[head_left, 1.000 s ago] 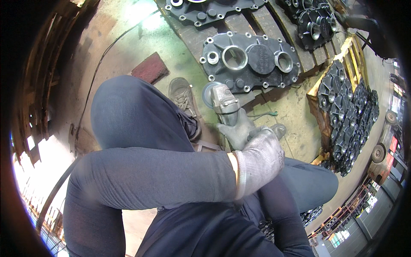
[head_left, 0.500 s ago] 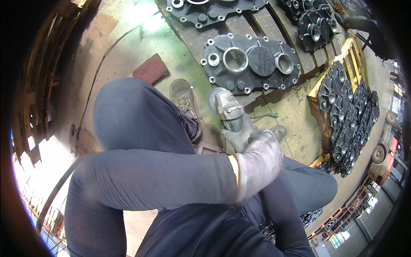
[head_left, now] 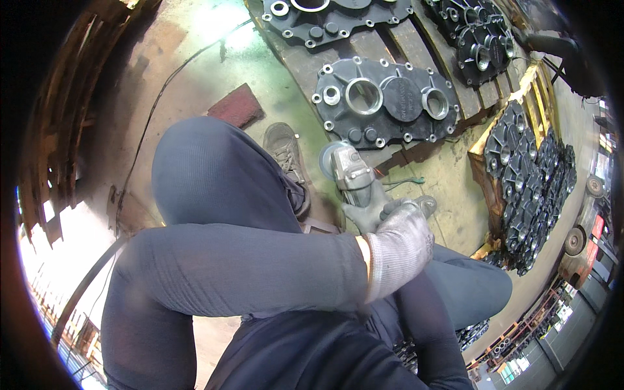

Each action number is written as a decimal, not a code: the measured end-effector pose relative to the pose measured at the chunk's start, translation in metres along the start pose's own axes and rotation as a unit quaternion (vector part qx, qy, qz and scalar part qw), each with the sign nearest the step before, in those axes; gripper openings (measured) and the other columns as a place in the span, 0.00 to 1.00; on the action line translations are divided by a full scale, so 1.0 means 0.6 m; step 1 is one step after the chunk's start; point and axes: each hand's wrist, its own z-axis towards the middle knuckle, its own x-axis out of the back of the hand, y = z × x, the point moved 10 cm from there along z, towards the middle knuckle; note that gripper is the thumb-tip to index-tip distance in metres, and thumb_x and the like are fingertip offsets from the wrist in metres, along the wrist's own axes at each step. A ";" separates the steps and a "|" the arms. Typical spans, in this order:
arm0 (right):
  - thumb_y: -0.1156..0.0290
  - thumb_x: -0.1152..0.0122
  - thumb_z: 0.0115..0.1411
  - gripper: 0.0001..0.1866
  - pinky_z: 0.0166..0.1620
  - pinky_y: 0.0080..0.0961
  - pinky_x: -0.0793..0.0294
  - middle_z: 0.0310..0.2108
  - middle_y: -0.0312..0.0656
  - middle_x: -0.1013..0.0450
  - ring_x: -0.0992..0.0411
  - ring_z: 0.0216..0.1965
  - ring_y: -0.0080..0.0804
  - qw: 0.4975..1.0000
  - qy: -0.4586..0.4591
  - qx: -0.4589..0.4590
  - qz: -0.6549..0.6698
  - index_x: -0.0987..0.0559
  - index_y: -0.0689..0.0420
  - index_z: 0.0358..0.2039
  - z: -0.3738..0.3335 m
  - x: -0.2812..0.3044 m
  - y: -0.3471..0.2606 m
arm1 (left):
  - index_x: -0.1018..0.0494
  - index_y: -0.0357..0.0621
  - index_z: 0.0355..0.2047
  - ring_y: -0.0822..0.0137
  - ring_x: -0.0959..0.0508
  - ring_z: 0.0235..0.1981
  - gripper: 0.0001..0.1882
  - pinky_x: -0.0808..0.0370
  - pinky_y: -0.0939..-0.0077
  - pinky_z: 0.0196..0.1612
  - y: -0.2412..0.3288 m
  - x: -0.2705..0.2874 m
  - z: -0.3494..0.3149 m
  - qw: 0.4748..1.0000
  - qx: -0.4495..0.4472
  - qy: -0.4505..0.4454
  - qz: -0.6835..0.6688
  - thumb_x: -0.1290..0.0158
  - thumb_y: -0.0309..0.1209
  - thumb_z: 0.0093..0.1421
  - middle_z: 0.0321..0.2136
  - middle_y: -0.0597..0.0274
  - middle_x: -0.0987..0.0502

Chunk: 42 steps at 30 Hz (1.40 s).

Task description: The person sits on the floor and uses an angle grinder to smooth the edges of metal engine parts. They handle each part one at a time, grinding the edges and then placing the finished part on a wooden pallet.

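My right hand (head_left: 368,209), in a grey glove, is closed around the body of an angle grinder (head_left: 353,170). Its round disc (head_left: 327,160) points away from me, just short of the near edge of a black cast metal cover (head_left: 402,101). That cover lies on a wooden pallet, with large bores and small bolt holes along its rim. Reaching across from the left, my left hand (head_left: 402,242) wears a light grey knit glove. It lies over my right wrist with its fingers curled; what they grip is hidden.
More black covers lie on the pallet (head_left: 305,84) and are stacked at the right (head_left: 520,188). A dark red block (head_left: 237,106) rests on the floor by my shoe (head_left: 284,146). A black cable (head_left: 153,97) runs along the left, and a green cord (head_left: 411,180) lies beyond my hands.
The view has shifted slightly, so the covers and floor sit a little lower and further right. Both hands and the grinder keep nearly the same pose.
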 end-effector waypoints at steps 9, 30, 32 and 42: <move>0.57 0.22 0.51 0.40 0.62 0.43 0.23 0.54 0.57 0.19 0.20 0.57 0.53 0.993 0.082 0.083 -0.004 0.25 0.60 0.62 0.003 0.005 -0.027 | 0.13 0.44 0.31 0.58 0.17 0.30 0.08 0.23 0.57 0.36 0.021 0.025 0.009 0.997 -0.007 -0.021 0.072 0.41 0.31 0.58 0.28 0.60 0.17; 0.55 0.22 0.53 0.37 0.57 0.47 0.21 0.47 0.62 0.17 0.18 0.52 0.59 0.990 0.084 0.111 -0.026 0.23 0.65 0.57 0.032 -0.007 -0.080 | 0.19 0.44 0.41 0.64 0.20 0.34 0.09 0.23 0.66 0.40 -0.001 0.006 0.031 0.999 -0.001 0.039 0.001 0.48 0.31 0.71 0.31 0.57 0.21; 0.56 0.21 0.52 0.38 0.58 0.47 0.21 0.48 0.62 0.17 0.18 0.53 0.59 0.993 0.081 0.081 -0.024 0.23 0.64 0.58 0.036 -0.009 -0.070 | 0.20 0.44 0.39 0.66 0.21 0.33 0.09 0.24 0.67 0.38 -0.004 0.020 0.025 1.000 -0.002 0.018 0.010 0.49 0.31 0.71 0.29 0.58 0.22; 0.53 0.21 0.52 0.42 0.59 0.46 0.21 0.50 0.61 0.18 0.19 0.55 0.58 0.995 0.057 0.073 -0.046 0.25 0.62 0.62 0.022 -0.006 -0.073 | 0.21 0.44 0.35 0.68 0.23 0.29 0.09 0.25 0.69 0.35 -0.008 0.041 0.012 0.999 -0.006 -0.024 0.037 0.49 0.30 0.72 0.24 0.60 0.24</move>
